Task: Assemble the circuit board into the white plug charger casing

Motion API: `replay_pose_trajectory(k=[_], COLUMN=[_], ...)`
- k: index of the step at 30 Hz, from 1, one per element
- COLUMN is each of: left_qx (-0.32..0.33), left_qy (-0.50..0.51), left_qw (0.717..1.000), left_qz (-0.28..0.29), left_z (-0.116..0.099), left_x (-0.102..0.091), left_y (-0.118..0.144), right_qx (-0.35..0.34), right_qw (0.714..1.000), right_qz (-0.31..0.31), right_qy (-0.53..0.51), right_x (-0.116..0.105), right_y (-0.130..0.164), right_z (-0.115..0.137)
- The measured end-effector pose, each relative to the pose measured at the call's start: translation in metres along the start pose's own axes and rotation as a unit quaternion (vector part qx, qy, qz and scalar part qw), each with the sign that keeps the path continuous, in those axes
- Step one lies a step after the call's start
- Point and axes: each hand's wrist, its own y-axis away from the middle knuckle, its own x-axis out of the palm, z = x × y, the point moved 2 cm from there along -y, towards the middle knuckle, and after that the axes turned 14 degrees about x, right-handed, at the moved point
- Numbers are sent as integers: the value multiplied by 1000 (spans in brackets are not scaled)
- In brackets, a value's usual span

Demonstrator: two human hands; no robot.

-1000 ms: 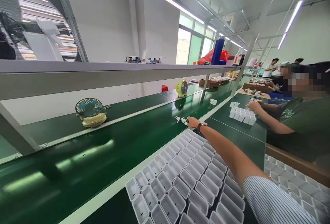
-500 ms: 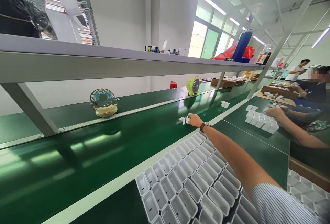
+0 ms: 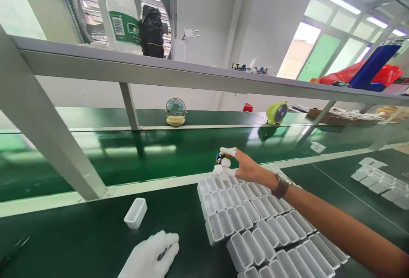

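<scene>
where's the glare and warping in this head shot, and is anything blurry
Head view: ceiling lights streak bright glare along the green conveyor belt; the wide lens bends the shelf rail and its post; the right hand and white tray stay sharp; windows blow out.

Left hand (image 3: 150, 259): white cloth glove, matt. Right hand (image 3: 246, 167): bare, white cots on fingertips (image 3: 228, 151). Beyond fingertips: conveyor belt (image 3: 128, 154), green, glossy, mirror-like. Beneath right hand: tray cells (image 3: 252, 222), translucent white plastic, smooth. Shelf rail (image 3: 191, 77): grey painted metal, matt.
</scene>
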Motion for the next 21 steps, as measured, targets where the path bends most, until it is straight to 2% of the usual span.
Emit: replay_pose_trajectory(k=[1,3,6,9,12,15,18,21], left_qx=[1,8,36,54,59,69,80,81], left_qy=[20,53,60,48,42,41,46,60], left_qw=[1000,999,997,997,997,997,996,995], left_qz=[15,-2,-28,-20,-2,11,18,10], left_z=[1,3,2,4,7,9,11,13], left_x=[0,-3,-10,-13,-13,-13,-17,-22], left_y=[1,2,3,3,3,5,6,6], right_qx=[-28,-106,-233,-344,-410,-408,-342,-292], right_qw=[999,989,954,910,880,892,929,945], right_qz=[28,97,175,203,205,154,72,29], right_qy=[-1,20,75,114,125,121,122,146], right_x=[7,23,54,90,122,134,122,108], right_y=[15,47,97,138,159,159,154,159], right_z=[22,61,107,134,148,155,160,165])
